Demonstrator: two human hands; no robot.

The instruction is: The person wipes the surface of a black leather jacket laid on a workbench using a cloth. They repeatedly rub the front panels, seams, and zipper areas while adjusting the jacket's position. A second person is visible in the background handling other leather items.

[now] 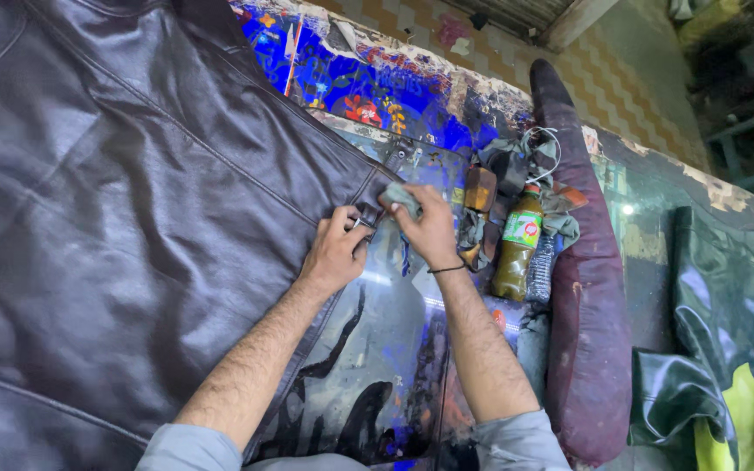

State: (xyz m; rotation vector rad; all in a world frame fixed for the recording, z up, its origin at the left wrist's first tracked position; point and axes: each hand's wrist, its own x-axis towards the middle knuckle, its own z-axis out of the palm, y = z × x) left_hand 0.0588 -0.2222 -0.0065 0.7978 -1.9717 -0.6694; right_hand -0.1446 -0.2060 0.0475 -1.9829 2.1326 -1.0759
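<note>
Your left hand has its grip pinched on the jacket edge at a small buckle, your right hand closed on a cloth pressed there, mid-wipe on the paint-stained surface, bottle nearby.

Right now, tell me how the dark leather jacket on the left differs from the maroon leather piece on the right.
The dark leather jacket is near-black brown; the maroon leather piece is reddish purple. The jacket lies spread wide and flat; the maroon piece lies as a long, narrow strip. The left hand pinches the jacket's edge and the right hand presses a cloth there; the maroon piece is untouched. Both are glossy and rest on the paint-stained table.
</note>
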